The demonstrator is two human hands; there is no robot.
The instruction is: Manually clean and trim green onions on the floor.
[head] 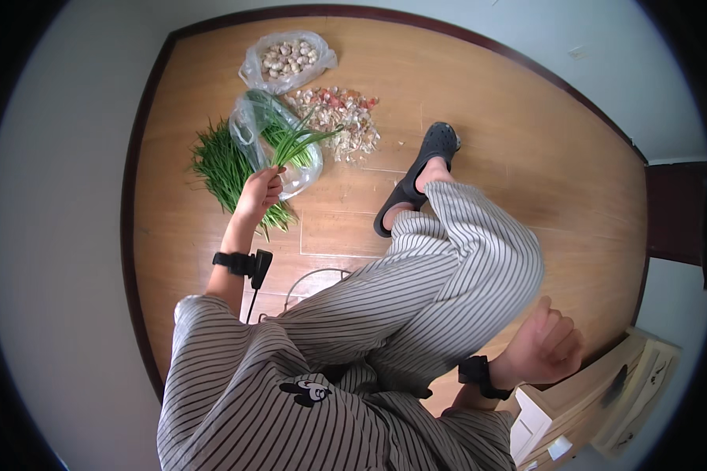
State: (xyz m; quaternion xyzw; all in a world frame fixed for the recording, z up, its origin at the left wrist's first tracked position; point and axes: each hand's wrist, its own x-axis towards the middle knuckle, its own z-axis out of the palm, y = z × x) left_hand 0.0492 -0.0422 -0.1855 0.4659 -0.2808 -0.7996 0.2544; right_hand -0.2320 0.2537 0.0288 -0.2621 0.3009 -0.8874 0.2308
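Observation:
My left hand point(262, 189) grips a small bunch of green chives point(294, 148) at one end, and the long leaves fan away towards the garlic skins. Below that bunch lies a clear plastic bag point(307, 179) with more green stalks in it. A larger heap of loose chives point(217, 158) spreads over the floor to the left of the bag, partly hidden by my left hand. Off to the right, beside my knee, my right hand point(547, 347) is raised with its fingers curled in. Nothing shows in it.
Whole garlic bulbs point(288, 59) fill an open plastic bag point(253, 66) near the far wall. Papery garlic skins point(347, 126) with some reddish bits lie scattered on the wooden floor point(536, 123). My feet wear dark clogs point(436, 144). Pale wooden furniture point(589, 388) stands at lower right.

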